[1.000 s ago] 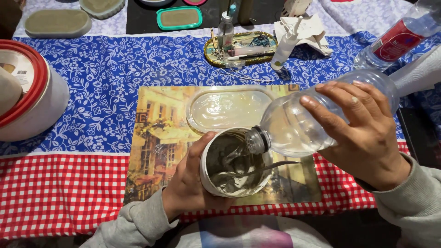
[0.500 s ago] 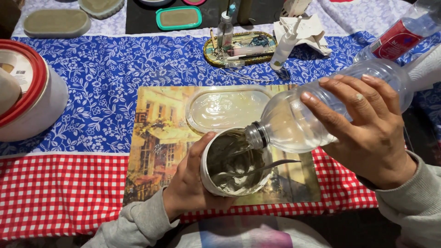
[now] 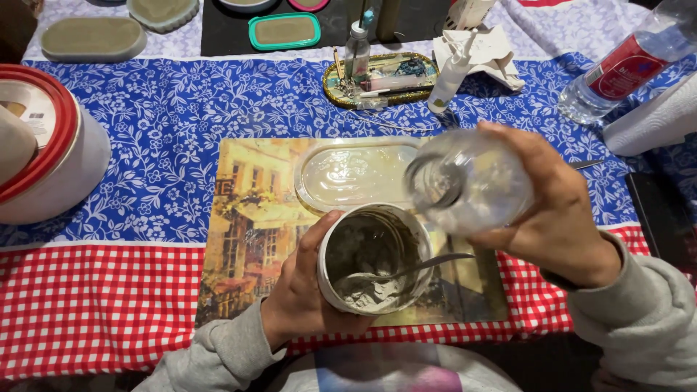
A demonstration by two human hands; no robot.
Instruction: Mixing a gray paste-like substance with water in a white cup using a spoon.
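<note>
My left hand (image 3: 305, 294) grips a round white cup (image 3: 374, 258) holding grey paste, and a metal spoon (image 3: 414, 268) lies in it with its handle over the right rim. My right hand (image 3: 555, 210) holds a clear plastic bottle (image 3: 468, 181) tipped back, its open mouth facing me above and right of the cup. Both rest over a placemat (image 3: 250, 225) printed with a painted street scene. A clear oval mould (image 3: 348, 174) lies on the placemat just behind the cup.
A white tub with a red lid (image 3: 51, 156) stands at the left edge. Behind are an oval tray of small tools (image 3: 381, 76), a white squeeze bottle (image 3: 450, 80), a red-labelled water bottle (image 3: 624, 69), a paper towel roll (image 3: 657, 120) and filled moulds (image 3: 91, 38).
My right hand has lifted the bottle's neck up and away from the cup, turning its mouth toward me. My left hand keeps its hold on the cup.
</note>
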